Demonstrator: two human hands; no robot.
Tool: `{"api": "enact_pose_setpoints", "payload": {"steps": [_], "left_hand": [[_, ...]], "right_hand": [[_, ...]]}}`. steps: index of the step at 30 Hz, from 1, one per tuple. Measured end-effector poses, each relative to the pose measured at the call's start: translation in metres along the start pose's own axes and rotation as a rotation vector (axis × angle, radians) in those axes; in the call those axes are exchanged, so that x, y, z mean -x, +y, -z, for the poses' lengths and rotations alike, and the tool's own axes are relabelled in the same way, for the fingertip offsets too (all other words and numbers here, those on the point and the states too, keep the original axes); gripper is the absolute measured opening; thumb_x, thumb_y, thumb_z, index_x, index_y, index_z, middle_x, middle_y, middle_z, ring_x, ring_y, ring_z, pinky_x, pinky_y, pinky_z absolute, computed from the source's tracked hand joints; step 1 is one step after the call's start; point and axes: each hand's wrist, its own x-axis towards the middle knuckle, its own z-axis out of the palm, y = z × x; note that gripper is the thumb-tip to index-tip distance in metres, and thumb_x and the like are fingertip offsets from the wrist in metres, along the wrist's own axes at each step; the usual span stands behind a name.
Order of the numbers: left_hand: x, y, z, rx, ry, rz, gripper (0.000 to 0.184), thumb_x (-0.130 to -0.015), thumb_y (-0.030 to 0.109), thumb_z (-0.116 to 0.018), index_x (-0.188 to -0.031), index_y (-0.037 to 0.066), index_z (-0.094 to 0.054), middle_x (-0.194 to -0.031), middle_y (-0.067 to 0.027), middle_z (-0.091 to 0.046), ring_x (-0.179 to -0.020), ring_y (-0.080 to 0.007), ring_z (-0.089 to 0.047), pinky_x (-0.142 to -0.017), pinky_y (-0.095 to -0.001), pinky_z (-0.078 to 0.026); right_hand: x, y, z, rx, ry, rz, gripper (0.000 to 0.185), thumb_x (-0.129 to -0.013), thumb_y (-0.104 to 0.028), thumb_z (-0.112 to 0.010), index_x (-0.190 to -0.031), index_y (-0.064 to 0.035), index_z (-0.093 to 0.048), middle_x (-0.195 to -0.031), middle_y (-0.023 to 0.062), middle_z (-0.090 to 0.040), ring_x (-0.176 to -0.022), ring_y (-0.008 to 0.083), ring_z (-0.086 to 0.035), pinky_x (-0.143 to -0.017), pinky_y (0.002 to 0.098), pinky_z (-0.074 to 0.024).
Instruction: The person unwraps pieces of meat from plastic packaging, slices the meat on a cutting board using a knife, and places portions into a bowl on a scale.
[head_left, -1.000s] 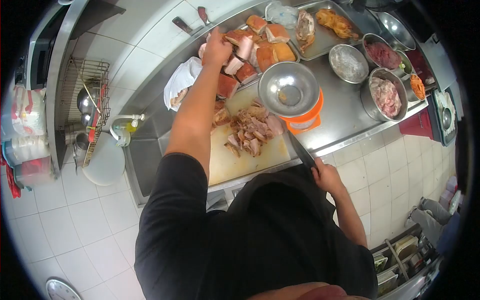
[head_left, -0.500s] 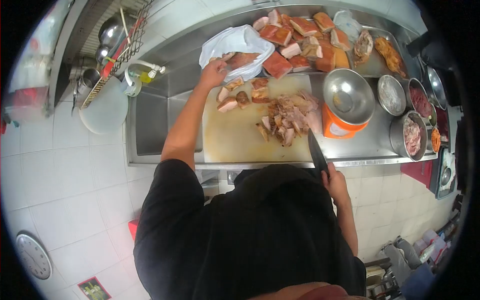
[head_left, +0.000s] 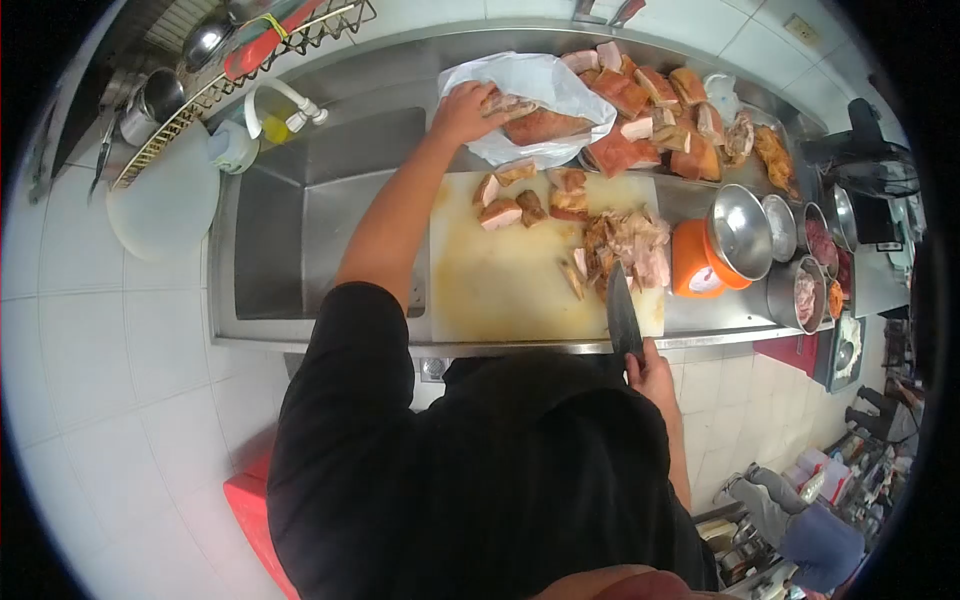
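Note:
My left hand (head_left: 466, 114) reaches into an open white plastic bag (head_left: 553, 75), its thumb and fingers around a small piece of meat (head_left: 514, 105). Beside that piece, a larger brown chunk of meat (head_left: 545, 127) lies in the bag. My right hand (head_left: 650, 370) grips the handle of a wide-bladed knife (head_left: 621, 312), its blade over the lower right of the cutting board (head_left: 480, 290). Chopped meat (head_left: 628, 243) is heaped just past the blade tip. Several roasted pieces (head_left: 501, 213) sit at the board's upper part.
Left of the board is a metal sink (head_left: 350, 240) with a white faucet (head_left: 285, 95). To the right stand an orange scale (head_left: 694, 262) with a steel bowl (head_left: 740, 232), and other bowls. Skin-on meat blocks (head_left: 620, 92) fill a tray behind. A person (head_left: 820, 545) is at lower right.
My left hand has moved from the meat pile to the bag and closed round a piece there. The knife has moved over the board's edge. The view has shifted left.

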Motion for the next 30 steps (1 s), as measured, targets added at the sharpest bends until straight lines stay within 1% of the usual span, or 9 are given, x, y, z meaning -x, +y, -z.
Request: {"api": "enact_pose_setpoints", "payload": {"steps": [5,9,12,15,18,21,23,26,30], "left_hand": [[-0.051,-0.065,-0.008,-0.004,0.017,0.172,0.075,-0.085,0.066,-0.063,-0.139,0.014,-0.06,-0.151,-0.0195,-0.047,-0.142,-0.0358,-0.043,-0.114,-0.0466,-0.04],[-0.051,-0.054,0.015,-0.075,0.288,0.101,0.061,-0.085,0.05,-0.071,-0.134,0.015,-0.064,-0.134,-0.0165,-0.057,-0.121,-0.0361,-0.058,-0.099,-0.0482,-0.05],[-0.032,-0.015,0.027,-0.065,0.213,0.111,0.041,-0.086,0.042,-0.072,-0.114,0.012,-0.073,-0.11,-0.0149,-0.064,-0.098,-0.0381,-0.064,-0.088,-0.0474,-0.054],[-0.038,-0.013,0.005,0.128,0.024,0.073,0.032,-0.086,0.038,-0.071,-0.094,0.007,-0.074,-0.097,-0.016,-0.069,-0.09,-0.04,-0.066,-0.082,-0.0459,-0.055],[-0.061,-0.016,-0.006,0.127,-0.091,0.151,0.036,-0.087,0.041,-0.068,-0.093,0.006,-0.076,-0.103,-0.0188,-0.073,-0.099,-0.0387,-0.068,-0.084,-0.0448,-0.055],[-0.091,-0.032,-0.024,-0.102,-0.248,0.234,0.039,-0.091,0.043,-0.059,-0.099,0.01,-0.078,-0.112,-0.0186,-0.074,-0.109,-0.0357,-0.068,-0.098,-0.0451,-0.051],[-0.118,-0.089,-0.077,-0.277,-0.337,-0.031,0.043,-0.095,0.043,-0.05,-0.106,0.012,-0.078,-0.113,-0.0167,-0.074,-0.111,-0.033,-0.068,-0.107,-0.0451,-0.043],[-0.135,-0.113,-0.096,-0.418,-0.382,-0.202,0.046,-0.098,0.041,-0.043,-0.112,0.012,-0.076,-0.111,-0.0138,-0.075,-0.112,-0.0295,-0.069,-0.114,-0.0443,-0.037],[-0.15,-0.111,-0.092,-0.412,-0.532,-0.196,0.045,-0.098,0.041,-0.044,-0.113,0.012,-0.076,-0.112,-0.0143,-0.075,-0.113,-0.0299,-0.069,-0.113,-0.0442,-0.038]], "right_hand": [[0.017,0.008,-0.015,-0.001,0.061,-0.047,0.018,-0.095,-0.007,-0.064,-0.1,-0.0009,-0.048,-0.075,0.0278,-0.065,-0.074,0.0501,-0.065,-0.06,0.0509,-0.05],[0.02,0.002,-0.019,-0.055,0.092,-0.069,0.019,-0.095,-0.006,-0.064,-0.101,-0.0009,-0.047,-0.076,0.0269,-0.067,-0.074,0.0486,-0.066,-0.06,0.0494,-0.0511],[0.024,-0.002,-0.024,-0.078,0.105,-0.108,0.019,-0.095,-0.006,-0.064,-0.103,-0.001,-0.047,-0.079,0.0267,-0.067,-0.076,0.0483,-0.067,-0.062,0.0491,-0.0514],[0.027,0.013,-0.036,-0.091,0.101,-0.1,0.02,-0.095,-0.006,-0.064,-0.104,-0.0009,-0.047,-0.08,0.0273,-0.067,-0.078,0.0491,-0.066,-0.063,0.0494,-0.0511],[0.025,0.006,-0.038,-0.075,0.085,-0.102,0.021,-0.095,-0.006,-0.064,-0.106,-0.0006,-0.048,-0.08,0.0295,-0.065,-0.079,0.0515,-0.064,-0.064,0.0513,-0.0499],[0.021,0.006,-0.041,-0.065,0.108,-0.102,0.02,-0.095,-0.006,-0.064,-0.105,-0.0001,-0.048,-0.079,0.0301,-0.064,-0.078,0.0521,-0.064,-0.063,0.0516,-0.0498],[0.021,0.005,-0.039,-0.059,0.111,-0.14,0.019,-0.095,-0.006,-0.064,-0.104,0.0003,-0.049,-0.078,0.0299,-0.064,-0.076,0.0519,-0.064,-0.062,0.0503,-0.0495],[0.023,-0.006,-0.034,-0.072,0.115,-0.19,0.018,-0.095,-0.006,-0.063,-0.104,0.0004,-0.049,-0.077,0.0293,-0.064,-0.073,0.0511,-0.063,-0.06,0.0479,-0.0489],[0.031,0.011,-0.04,-0.113,0.141,-0.246,0.016,-0.096,-0.005,-0.062,-0.101,-0.0003,-0.048,-0.073,0.027,-0.063,-0.064,0.0463,-0.063,-0.056,0.0447,-0.047]]}}
